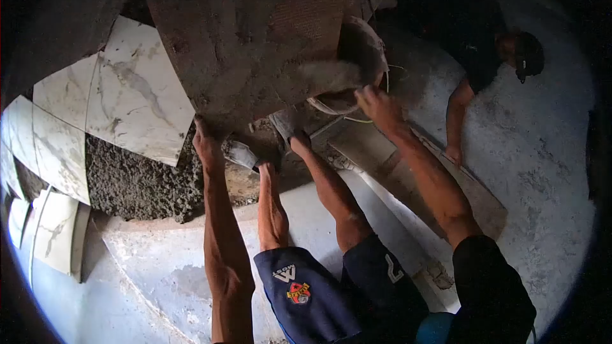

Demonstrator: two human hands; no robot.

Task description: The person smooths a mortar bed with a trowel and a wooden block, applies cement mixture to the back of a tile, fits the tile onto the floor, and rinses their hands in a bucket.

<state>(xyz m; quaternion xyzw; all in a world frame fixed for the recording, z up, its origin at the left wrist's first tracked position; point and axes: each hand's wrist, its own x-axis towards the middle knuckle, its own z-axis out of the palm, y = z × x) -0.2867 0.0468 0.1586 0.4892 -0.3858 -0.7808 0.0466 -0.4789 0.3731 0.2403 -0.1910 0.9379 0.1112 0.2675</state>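
Background, head view: bluish-grey concrete (542,178) is spreading along the right, while white marbled tiles (137,86) are lying at left beside rough grey mortar (140,181)
Brown slab (242,38): is filling the upper middle, its dusty, grey-smeared face showing, its lower-left corner reaching a marbled tile
Left hand (207,143): is gripping that lower-left corner of the slab
Right hand (381,111): is curling its fingers near the slab's lower-right corner, blurring; whether it is holding the smeared grey shape (328,75) beside it, I cannot tell
Bucket (381,44): is sitting beyond the slab's right edge
Legs: are standing apart below, wearing navy shorts (319,293)
Co-worker (468,32): is leaning in at upper right, one hand (454,155) touching a flat panel's (475,200) edge
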